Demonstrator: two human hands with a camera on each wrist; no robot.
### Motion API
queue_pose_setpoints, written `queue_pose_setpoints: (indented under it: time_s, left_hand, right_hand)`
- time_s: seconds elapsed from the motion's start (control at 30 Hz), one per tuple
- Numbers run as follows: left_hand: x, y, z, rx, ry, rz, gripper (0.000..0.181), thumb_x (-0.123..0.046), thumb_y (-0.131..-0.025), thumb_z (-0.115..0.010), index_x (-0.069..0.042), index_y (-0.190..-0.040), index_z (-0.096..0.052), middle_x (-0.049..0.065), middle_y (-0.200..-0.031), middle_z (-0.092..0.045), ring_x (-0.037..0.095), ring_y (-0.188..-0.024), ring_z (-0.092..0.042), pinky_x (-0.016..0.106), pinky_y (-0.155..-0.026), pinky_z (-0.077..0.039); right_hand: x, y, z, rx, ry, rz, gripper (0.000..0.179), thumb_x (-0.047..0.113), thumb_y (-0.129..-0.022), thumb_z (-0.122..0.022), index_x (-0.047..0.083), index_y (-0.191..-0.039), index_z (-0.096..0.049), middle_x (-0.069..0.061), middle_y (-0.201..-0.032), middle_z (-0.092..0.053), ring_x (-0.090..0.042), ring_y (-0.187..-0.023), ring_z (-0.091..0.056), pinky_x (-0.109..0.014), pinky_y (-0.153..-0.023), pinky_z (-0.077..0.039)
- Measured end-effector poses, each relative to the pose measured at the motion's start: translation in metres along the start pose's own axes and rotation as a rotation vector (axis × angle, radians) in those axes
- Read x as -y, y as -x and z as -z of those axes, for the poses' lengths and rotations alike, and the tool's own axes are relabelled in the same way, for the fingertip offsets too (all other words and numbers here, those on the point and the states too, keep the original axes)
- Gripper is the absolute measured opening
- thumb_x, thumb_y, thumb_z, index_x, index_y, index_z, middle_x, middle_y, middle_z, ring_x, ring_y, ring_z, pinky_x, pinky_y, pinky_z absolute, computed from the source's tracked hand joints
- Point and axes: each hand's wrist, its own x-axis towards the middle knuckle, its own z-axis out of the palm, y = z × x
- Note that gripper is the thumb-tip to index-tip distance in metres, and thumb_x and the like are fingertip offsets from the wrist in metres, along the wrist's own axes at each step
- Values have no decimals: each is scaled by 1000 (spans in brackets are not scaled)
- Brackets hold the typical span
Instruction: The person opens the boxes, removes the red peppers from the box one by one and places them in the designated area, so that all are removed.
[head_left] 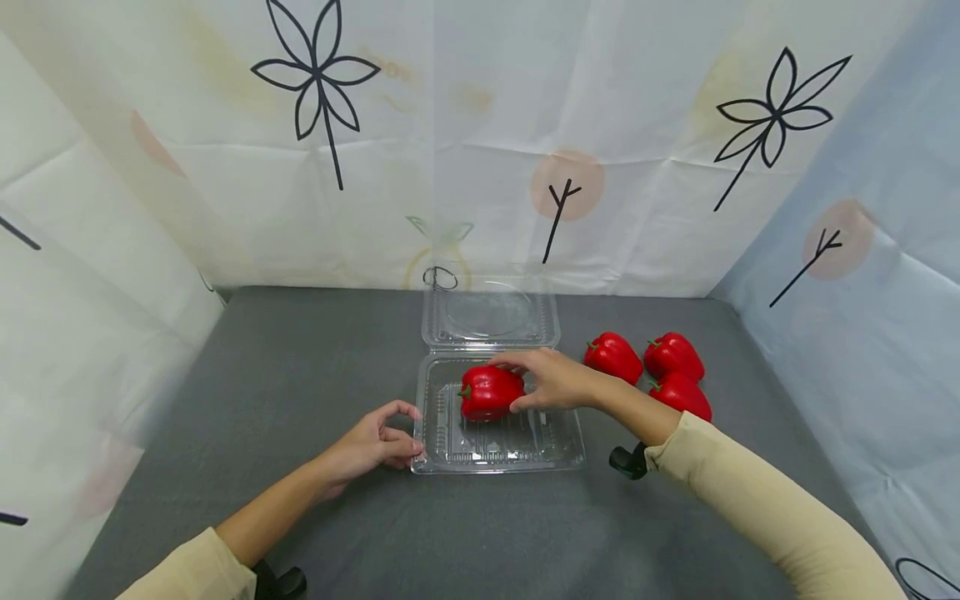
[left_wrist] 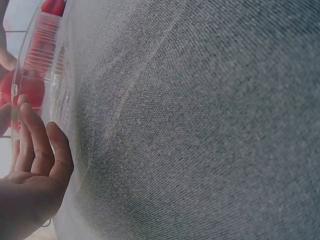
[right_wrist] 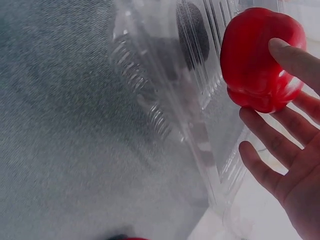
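A clear plastic clamshell container (head_left: 450,454) lies on the grey table, its lid (head_left: 491,321) folded back behind the base. Over the base, my right hand (head_left: 551,379) holds a red bell pepper (head_left: 487,393) by its right side, stem pointing left. The right wrist view shows the thumb on one side of this pepper (right_wrist: 257,60) and fingers (right_wrist: 272,132) on the other. Whether the pepper touches the container floor, I cannot tell. My left hand (head_left: 375,442) rests at the container's left rim with loosely bent fingers (left_wrist: 37,137) touching or nearly touching its wall.
Several more red bell peppers sit in a cluster right of the container, among them a left one (head_left: 613,358), a rear one (head_left: 673,357) and a front one (head_left: 681,395). A patterned white cloth (head_left: 480,125) hangs behind the table and along both sides.
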Motion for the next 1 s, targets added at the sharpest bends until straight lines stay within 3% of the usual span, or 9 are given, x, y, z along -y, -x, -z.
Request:
queue_pose_setpoints:
  time_s: [0.27,0.5,0.8,1.0]
  left_hand:
    - [2,0,0,12,7,-17,48,-14,-91,-73,-3,-126,-43,11,-93,-74,17,-83,-66,34,-77,-55]
    - [2,0,0,12,6,-26,47,-12,-91,-72,-3,-126,-43,11,-93,-74,17,-83,-67,35,-77,-55]
    - [0,0,0,10,-1,-16,47,-13,-91,-72,-3,-126,-42,12,-95,-74,17,-83,-67,35,-77,-55]
    - [-2,1,-2,8,-3,-13,47,-13,-91,-72,-3,-126,-42,12,-94,-74,18,-83,-67,35,-77,-55]
  right_hand:
    - [-1,21,10,-48,-11,13,68,25,-84,-80,12,-144,-50,-5,-130,-64,-22,-115,-62,-48,-92,-53]
    - [-4,43,21,-116,43,3,69,30,-82,-81,15,-143,-53,-1,-122,-68,-19,-109,-64,-47,-87,-54]
    - [-13,69,34,-188,61,-28,69,28,-80,-83,14,-140,-55,-1,-121,-68,-19,-105,-65,-42,-81,-56]
    - [-20,85,40,-238,43,-47,70,27,-78,-85,13,-140,-54,-4,-120,-69,-21,-103,-66,-47,-82,-56]
